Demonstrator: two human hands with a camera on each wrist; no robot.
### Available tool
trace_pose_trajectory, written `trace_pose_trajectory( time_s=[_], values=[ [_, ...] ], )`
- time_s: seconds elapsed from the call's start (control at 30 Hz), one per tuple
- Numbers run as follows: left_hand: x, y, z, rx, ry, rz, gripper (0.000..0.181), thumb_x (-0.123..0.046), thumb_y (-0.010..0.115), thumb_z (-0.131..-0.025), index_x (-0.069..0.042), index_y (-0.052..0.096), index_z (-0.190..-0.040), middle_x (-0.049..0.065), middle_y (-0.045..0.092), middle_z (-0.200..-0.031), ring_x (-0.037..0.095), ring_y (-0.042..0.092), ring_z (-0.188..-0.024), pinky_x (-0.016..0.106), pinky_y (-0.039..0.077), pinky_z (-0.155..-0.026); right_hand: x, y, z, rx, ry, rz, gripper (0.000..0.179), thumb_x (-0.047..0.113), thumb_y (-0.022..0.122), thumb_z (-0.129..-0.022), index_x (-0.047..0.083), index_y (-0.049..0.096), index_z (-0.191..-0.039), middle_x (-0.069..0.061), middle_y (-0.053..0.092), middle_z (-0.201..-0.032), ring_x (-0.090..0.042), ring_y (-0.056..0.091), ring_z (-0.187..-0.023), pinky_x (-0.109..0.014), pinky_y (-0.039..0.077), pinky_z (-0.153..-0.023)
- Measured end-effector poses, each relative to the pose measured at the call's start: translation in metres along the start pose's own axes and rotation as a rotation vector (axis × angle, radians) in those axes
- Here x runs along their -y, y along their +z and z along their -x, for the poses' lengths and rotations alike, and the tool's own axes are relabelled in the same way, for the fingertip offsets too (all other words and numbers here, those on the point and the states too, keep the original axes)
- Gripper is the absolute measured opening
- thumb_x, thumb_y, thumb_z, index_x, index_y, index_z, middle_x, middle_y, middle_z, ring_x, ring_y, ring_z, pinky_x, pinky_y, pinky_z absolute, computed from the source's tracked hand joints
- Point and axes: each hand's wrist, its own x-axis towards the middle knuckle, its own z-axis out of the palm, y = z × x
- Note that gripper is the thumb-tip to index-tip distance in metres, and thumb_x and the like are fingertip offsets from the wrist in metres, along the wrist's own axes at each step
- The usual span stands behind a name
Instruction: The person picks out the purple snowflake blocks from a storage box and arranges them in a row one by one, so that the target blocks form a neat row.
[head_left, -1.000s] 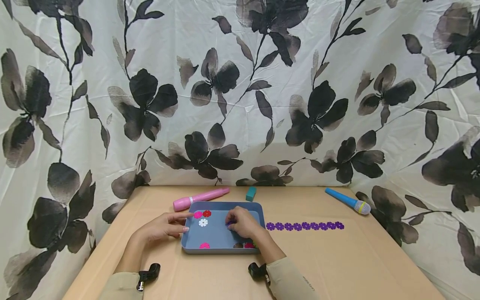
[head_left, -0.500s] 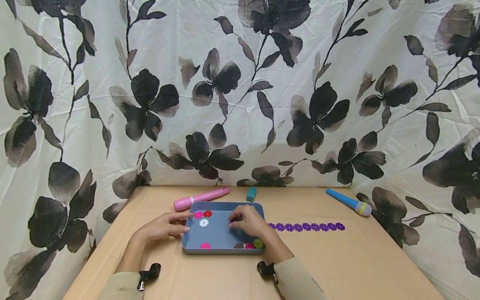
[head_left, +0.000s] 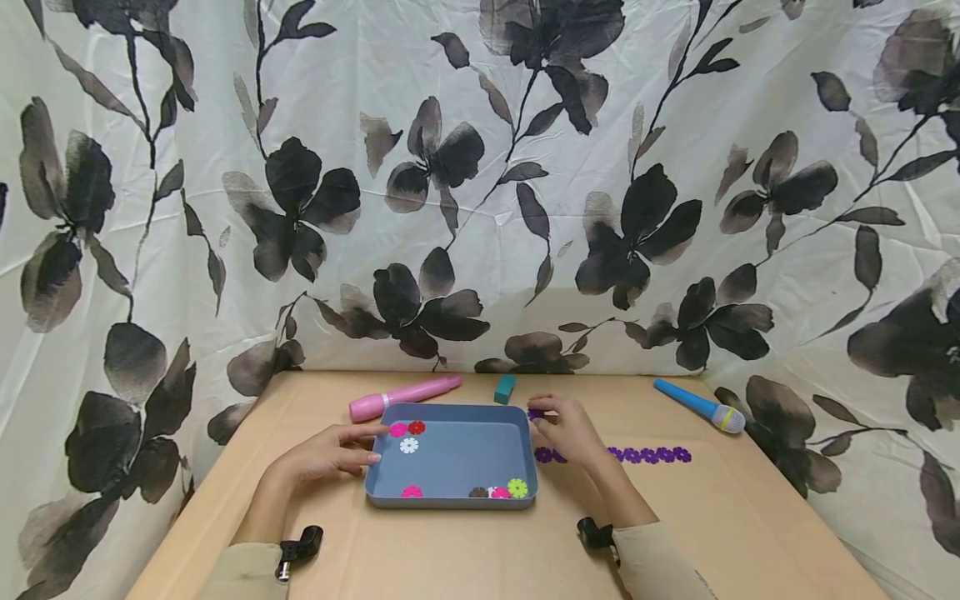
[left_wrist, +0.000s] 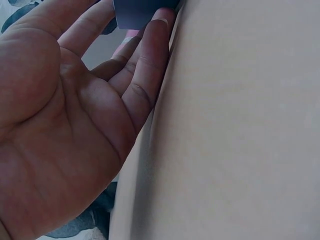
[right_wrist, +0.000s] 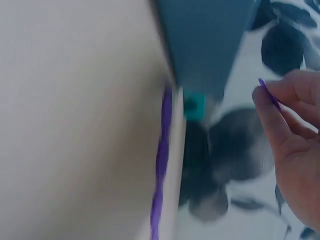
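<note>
In the head view, a shallow grey-blue tray [head_left: 461,467] holds several flower-shaped pieces. My left hand [head_left: 318,457] rests at the tray's left side with its fingers extended, the fingertips at the rim; the left wrist view shows the palm and the fingers beside the tray's corner [left_wrist: 142,14]. Just right of the tray, my right hand [head_left: 572,432] pinches a purple flower piece [right_wrist: 270,94] between thumb and fingertips, held up off the table. Beneath that hand runs a row of purple flower pieces [head_left: 651,456] on the table, its middle part hidden by the hand.
Behind the tray lie a pink microphone-shaped object [head_left: 405,397] and a teal block [head_left: 505,389]. A blue toy microphone [head_left: 697,405] is at the back right. A floral curtain [head_left: 510,250] hangs behind the table. In the tray are pink, red, white, brown and green pieces.
My right hand has moved from inside the tray, over its right rim, to the right with the purple flower piece pinched. The left hand stays at the tray's left side.
</note>
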Motion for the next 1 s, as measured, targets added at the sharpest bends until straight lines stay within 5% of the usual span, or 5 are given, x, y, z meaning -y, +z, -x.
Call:
trace_pose_trajectory(
  time_s=[0.27,0.57,0.83,1.0],
  values=[
    [-0.002,0.001,0.0,0.002,0.003,-0.007,0.067,-0.021,0.075,-0.097,0.001,0.047,-0.153,0.031,0.053,-0.143,0.019,0.064,-0.096,0.033,0.059,-0.083,-0.039,-0.056,0.015,-0.139,0.04,0.07,0.03,0.003,0.073,-0.096,0.001,0.072,-0.125,-0.017,0.072,-0.122,-0.036,0.071,-0.11,-0.045,0.06,-0.091],
    [-0.001,0.002,-0.001,0.003,-0.008,0.005,0.067,-0.02,0.075,-0.097,0.001,0.047,-0.153,0.029,0.054,-0.141,0.02,0.064,-0.097,0.034,0.059,-0.084,-0.06,-0.088,0.025,-0.175,0.146,0.128,0.032,0.01,0.075,-0.096,0.003,0.072,-0.128,-0.017,0.076,-0.115,-0.029,0.071,-0.099,-0.024,0.057,-0.074],
    [0.0,0.0,-0.002,0.014,0.016,-0.006,0.066,-0.019,0.075,-0.097,0.002,0.046,-0.153,0.032,0.055,-0.14,0.022,0.064,-0.1,0.033,0.06,-0.083,-0.086,-0.113,0.038,-0.214,0.223,0.194,0.03,0.004,0.068,-0.099,-0.002,0.069,-0.129,-0.023,0.068,-0.128,-0.042,0.067,-0.112,-0.048,0.06,-0.09],
    [0.0,-0.001,-0.002,0.002,-0.003,-0.008,0.066,-0.021,0.076,-0.097,0.0,0.048,-0.153,0.031,0.052,-0.145,0.023,0.064,-0.1,0.033,0.06,-0.083,-0.1,-0.13,0.051,-0.222,0.321,0.214,0.034,0.008,0.07,-0.099,-0.002,0.068,-0.131,-0.027,0.067,-0.129,-0.047,0.065,-0.116,-0.049,0.061,-0.087]
  ],
)
